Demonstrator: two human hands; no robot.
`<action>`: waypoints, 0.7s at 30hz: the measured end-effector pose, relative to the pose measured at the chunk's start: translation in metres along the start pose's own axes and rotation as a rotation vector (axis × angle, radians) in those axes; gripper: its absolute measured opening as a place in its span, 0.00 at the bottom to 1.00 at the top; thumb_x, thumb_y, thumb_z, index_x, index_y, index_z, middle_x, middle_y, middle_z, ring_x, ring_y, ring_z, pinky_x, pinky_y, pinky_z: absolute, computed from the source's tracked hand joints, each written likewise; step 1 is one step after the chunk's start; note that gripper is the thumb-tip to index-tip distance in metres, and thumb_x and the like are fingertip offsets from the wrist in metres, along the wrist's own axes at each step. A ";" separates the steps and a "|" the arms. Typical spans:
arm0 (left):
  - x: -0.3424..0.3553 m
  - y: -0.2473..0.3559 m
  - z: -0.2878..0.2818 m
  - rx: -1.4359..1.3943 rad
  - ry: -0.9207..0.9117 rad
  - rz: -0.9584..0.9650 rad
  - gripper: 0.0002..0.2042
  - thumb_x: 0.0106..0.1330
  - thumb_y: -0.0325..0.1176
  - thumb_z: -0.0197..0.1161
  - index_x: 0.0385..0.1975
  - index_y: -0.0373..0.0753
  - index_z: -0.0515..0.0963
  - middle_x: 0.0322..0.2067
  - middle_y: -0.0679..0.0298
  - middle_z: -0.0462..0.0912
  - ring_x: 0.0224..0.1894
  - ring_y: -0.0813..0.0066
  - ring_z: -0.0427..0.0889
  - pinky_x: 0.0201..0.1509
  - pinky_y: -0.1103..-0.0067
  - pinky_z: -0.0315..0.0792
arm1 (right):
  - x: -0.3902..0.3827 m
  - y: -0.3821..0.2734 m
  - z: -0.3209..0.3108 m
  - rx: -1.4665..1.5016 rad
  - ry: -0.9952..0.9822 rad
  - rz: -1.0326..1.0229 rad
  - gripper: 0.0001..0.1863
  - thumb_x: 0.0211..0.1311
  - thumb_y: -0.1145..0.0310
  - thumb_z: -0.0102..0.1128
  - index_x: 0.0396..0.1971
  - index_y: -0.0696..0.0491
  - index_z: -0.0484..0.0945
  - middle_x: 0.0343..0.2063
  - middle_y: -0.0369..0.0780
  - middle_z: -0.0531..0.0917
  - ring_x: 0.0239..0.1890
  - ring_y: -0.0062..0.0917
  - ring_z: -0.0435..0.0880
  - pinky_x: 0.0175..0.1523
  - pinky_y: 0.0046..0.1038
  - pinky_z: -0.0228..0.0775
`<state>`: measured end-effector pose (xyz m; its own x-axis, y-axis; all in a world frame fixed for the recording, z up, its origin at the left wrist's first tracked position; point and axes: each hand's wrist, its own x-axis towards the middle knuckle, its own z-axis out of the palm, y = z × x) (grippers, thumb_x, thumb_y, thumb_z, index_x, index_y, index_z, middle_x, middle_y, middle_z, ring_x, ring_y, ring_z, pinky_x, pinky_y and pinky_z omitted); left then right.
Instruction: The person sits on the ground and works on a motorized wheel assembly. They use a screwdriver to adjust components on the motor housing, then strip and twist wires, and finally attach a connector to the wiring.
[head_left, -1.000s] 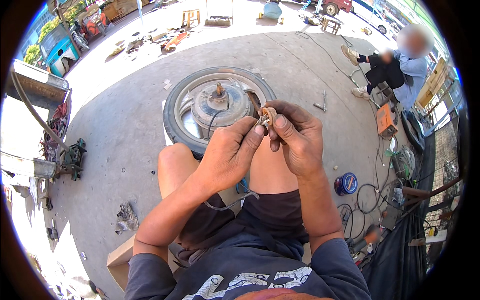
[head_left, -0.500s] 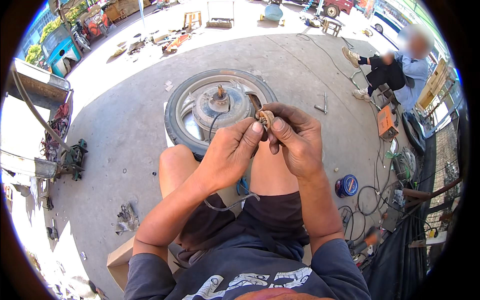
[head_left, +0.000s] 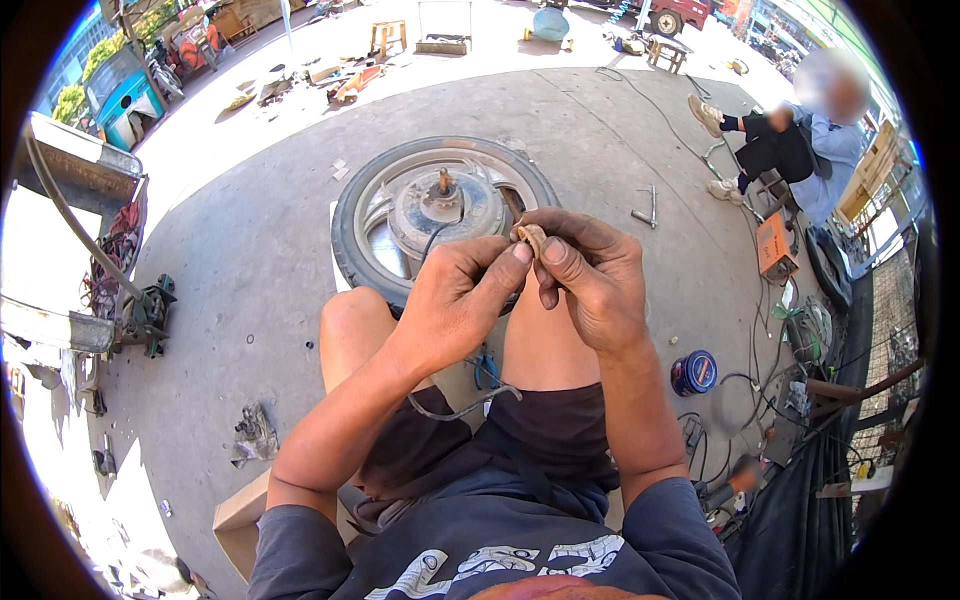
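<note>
Between both hands, above my knees, is a small round brownish metal part (head_left: 534, 238), worn and dirty. My left hand (head_left: 458, 298) pinches its near left edge between thumb and forefinger. Thumb and fingers of my right hand (head_left: 598, 285) close on it from the right; the fingers hide much of it. Just beyond lies a wheel (head_left: 352, 238) flat, its black tyre around a grey hub (head_left: 405, 215) with an upright axle (head_left: 444, 182). A dark cable (head_left: 430, 243) comes off the hub. Across my lap runs a grey cable (head_left: 455, 416), near a blue-handled tool (head_left: 487, 368).
To the right stand a dark blue tub (head_left: 693, 373) and an orange box-shaped machine (head_left: 776, 248) amid tangled cables. A metal wrench (head_left: 650, 212) lies on the concrete. A person (head_left: 825, 150) sits at far right. A cardboard box (head_left: 238, 530) and dirty plastic bag (head_left: 256, 436) are at lower left.
The small metal part has turned slightly in my fingers, and my left thumb has shifted a little up and to the right. Both hands keep their hold.
</note>
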<state>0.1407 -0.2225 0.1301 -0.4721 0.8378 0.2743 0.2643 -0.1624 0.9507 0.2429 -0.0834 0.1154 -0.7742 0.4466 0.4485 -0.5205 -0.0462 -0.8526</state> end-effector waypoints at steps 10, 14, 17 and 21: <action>-0.003 -0.002 0.001 -0.021 0.000 -0.001 0.17 0.74 0.40 0.54 0.28 0.32 0.77 0.19 0.73 0.70 0.23 0.88 0.62 0.25 0.85 0.56 | 0.002 -0.009 -0.003 -0.066 -0.089 0.152 0.13 0.65 0.71 0.63 0.46 0.61 0.82 0.27 0.34 0.82 0.23 0.12 0.74 0.25 0.16 0.68; -0.004 0.006 0.003 0.048 0.010 -0.046 0.18 0.74 0.42 0.53 0.27 0.33 0.76 0.19 0.73 0.69 0.22 0.87 0.62 0.25 0.84 0.56 | 0.005 -0.014 -0.006 -0.082 -0.130 0.185 0.13 0.65 0.70 0.63 0.46 0.61 0.81 0.27 0.34 0.82 0.24 0.11 0.74 0.25 0.16 0.66; -0.004 0.002 -0.001 0.069 -0.004 -0.068 0.19 0.75 0.42 0.52 0.27 0.34 0.76 0.18 0.73 0.69 0.22 0.86 0.62 0.25 0.83 0.56 | 0.006 -0.017 -0.004 -0.064 -0.155 0.173 0.14 0.64 0.69 0.64 0.46 0.61 0.81 0.30 0.35 0.83 0.28 0.14 0.77 0.26 0.17 0.70; -0.004 -0.005 -0.002 0.014 0.007 -0.047 0.17 0.74 0.39 0.53 0.28 0.31 0.76 0.18 0.72 0.71 0.22 0.87 0.64 0.24 0.83 0.57 | 0.008 -0.017 -0.003 -0.076 -0.159 0.153 0.14 0.65 0.69 0.63 0.47 0.60 0.81 0.26 0.33 0.82 0.24 0.11 0.74 0.25 0.16 0.66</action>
<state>0.1399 -0.2259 0.1247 -0.4900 0.8406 0.2309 0.2534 -0.1160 0.9604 0.2472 -0.0763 0.1326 -0.8920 0.2929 0.3443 -0.3690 -0.0318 -0.9289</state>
